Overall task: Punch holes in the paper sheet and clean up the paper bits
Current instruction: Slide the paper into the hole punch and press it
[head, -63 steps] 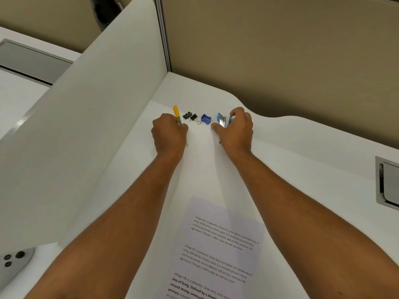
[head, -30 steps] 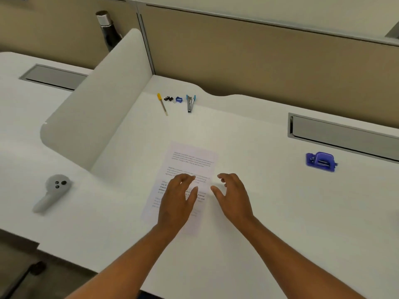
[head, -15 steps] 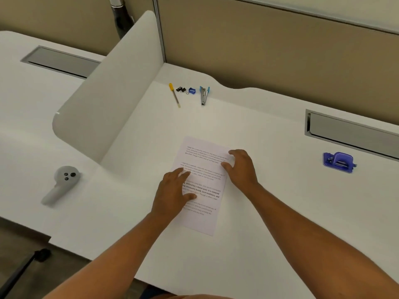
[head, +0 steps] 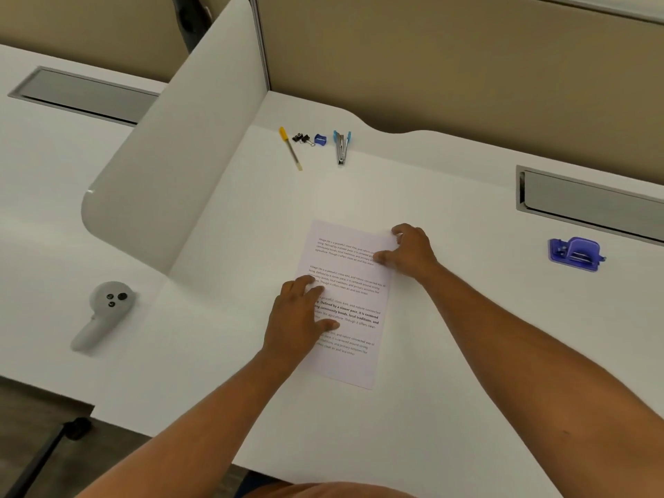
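Both hands flat on paper sheet (head: 346, 300)

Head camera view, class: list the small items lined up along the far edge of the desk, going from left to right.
Yellow pen → black binder clips → blue sharpener → stapler.
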`<state>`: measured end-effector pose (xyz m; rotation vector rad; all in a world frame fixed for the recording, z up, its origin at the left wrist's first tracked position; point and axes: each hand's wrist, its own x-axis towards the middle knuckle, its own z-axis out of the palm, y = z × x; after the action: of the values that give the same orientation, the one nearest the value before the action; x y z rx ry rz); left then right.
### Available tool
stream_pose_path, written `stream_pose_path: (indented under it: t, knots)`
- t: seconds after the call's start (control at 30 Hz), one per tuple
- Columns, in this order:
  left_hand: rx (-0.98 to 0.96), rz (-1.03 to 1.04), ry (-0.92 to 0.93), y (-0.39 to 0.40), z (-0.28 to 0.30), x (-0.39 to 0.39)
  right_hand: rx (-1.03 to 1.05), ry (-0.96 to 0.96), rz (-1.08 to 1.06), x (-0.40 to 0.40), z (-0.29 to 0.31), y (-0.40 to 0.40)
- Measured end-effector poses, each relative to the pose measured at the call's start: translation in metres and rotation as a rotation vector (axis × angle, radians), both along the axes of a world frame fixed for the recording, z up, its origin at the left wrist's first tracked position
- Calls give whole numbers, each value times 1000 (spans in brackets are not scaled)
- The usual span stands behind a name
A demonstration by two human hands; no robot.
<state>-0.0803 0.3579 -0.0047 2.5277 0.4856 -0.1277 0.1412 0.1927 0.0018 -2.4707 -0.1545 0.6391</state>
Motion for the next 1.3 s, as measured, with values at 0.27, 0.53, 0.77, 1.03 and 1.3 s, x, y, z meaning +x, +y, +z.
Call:
stream_pose_path:
  t: [0.27,0.53,0.77,1.03,1.3]
  knots:
    - [1,-10,-3,3,0,0,-61,50,48,21,16,10]
    - [-9,-29,-2,5,-3,1,-152,-60,40,7,14,23]
    - [-9,-36,-10,7,-5,1,-19,80,-17,18,20,23]
    - [-16,-43,-16,9,-7,3,441,446,-310,-28,25,-1]
    - [-41,-46,-8,10,-7,3,537,449,-432,-107,-9,-15]
